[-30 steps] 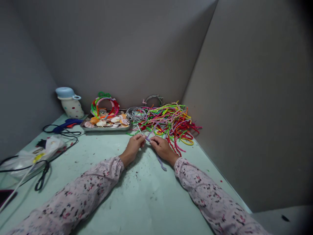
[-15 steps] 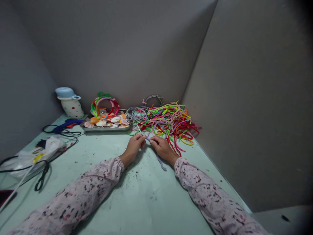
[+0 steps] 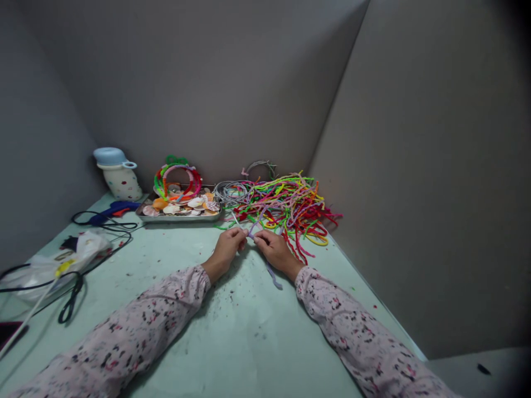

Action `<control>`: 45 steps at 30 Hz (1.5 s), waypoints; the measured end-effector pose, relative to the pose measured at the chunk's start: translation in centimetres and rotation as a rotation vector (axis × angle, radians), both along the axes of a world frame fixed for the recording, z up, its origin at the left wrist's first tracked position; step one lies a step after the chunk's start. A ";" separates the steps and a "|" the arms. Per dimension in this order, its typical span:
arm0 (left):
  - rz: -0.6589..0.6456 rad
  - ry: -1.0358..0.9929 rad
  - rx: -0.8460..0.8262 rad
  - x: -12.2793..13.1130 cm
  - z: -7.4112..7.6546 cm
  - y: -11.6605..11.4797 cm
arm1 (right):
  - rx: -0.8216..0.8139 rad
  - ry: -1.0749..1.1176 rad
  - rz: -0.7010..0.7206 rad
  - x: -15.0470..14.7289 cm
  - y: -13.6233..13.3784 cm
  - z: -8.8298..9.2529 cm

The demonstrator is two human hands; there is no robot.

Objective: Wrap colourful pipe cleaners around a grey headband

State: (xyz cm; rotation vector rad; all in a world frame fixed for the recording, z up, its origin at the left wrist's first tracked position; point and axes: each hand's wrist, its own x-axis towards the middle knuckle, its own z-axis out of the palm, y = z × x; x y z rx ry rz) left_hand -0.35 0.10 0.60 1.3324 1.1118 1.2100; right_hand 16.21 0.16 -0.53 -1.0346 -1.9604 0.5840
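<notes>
My left hand (image 3: 229, 246) is closed in a pinch, with a thin whitish strand (image 3: 236, 219) sticking up from its fingers. Close beside it, my right hand (image 3: 276, 250) pinches a purple pipe cleaner (image 3: 272, 276). The purple pipe cleaner spans the small gap between both sets of fingertips. One end rises toward the pile behind, and a tail hangs below my right palm. How the whitish strand and the purple one meet is hidden by my fingers. Just beyond my hands lies a heap of coloured pipe cleaners (image 3: 296, 202).
A metal tray (image 3: 178, 219) of seashells (image 3: 197, 203) holds fuzzy coloured rings (image 3: 194, 179). Coiled grey wire (image 3: 231, 192) lies right of it. A bottle (image 3: 121, 179), a blue-handled tool (image 3: 111, 212), black cables (image 3: 68, 309) and a plastic bag (image 3: 89, 246) occupy the left. Grey walls enclose the table.
Almost nothing differs. Both hands keep their pinch on the purple pipe cleaner, with only a very slight shift of the fingers.
</notes>
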 end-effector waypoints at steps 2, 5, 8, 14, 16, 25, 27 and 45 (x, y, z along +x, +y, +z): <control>0.002 -0.002 0.008 0.0 0.1 0.0 | -0.001 0.000 0.003 0.0 0.0 0.0; -0.001 -0.004 0.014 0.0 0.0 0.0 | -0.005 -0.003 0.005 0.0 0.0 0.0; -0.005 -0.002 0.020 -0.1 -0.2 0.1 | -0.006 -0.004 -0.003 0.0 0.0 0.1; -0.005 -0.009 0.023 0.0 -0.4 0.2 | -0.013 -0.008 0.003 0.0 0.0 0.0; -0.006 -0.017 0.013 0.0 -0.4 0.2 | -0.014 -0.002 0.005 0.0 0.0 0.0; -0.031 -0.036 -0.016 0.0 0.0 0.1 | -0.016 -0.008 0.004 0.0 0.0 0.0; -0.034 -0.038 -0.012 0.0 0.0 0.1 | -0.010 -0.011 -0.001 -0.1 0.0 0.0; -0.047 -0.068 -0.014 -0.2 -0.5 0.4 | -0.009 -0.026 -0.003 0.0 -0.1 0.0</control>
